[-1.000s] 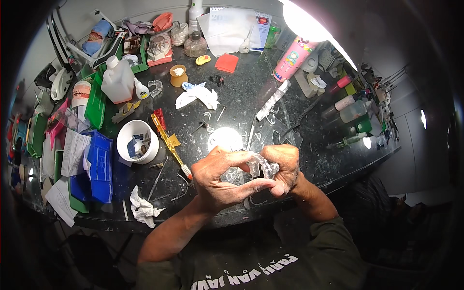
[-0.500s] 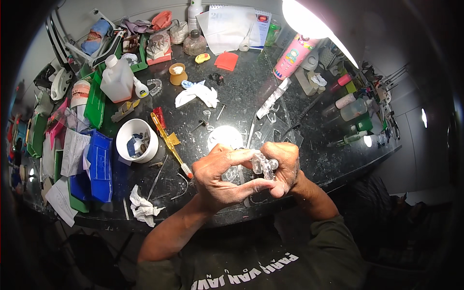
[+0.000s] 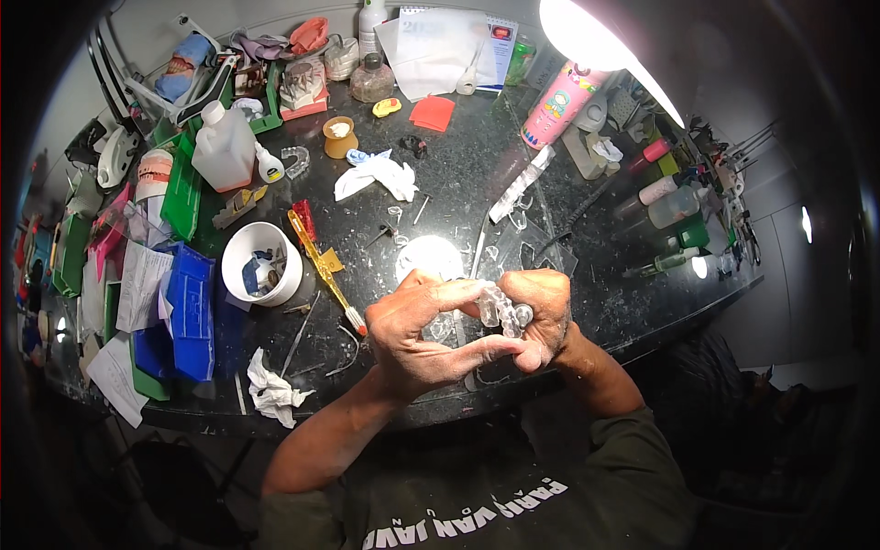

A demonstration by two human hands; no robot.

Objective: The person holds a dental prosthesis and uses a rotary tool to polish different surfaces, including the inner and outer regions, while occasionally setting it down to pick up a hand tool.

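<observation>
The left hand (image 3: 403, 335), bent in a wide ring, and the curled right hand (image 3: 543, 316) hold the clear tooth tray (image 3: 500, 310) between them. Squeezing too hard might crack it; one slip might drop it on the table (image 3: 495, 137) below.

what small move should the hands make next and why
Perhaps tilt the clear arch-shaped piece slightly toward the lamp: the left hand and right hand both hold it and partly cover it, so a small turn might show more of its surface.
</observation>
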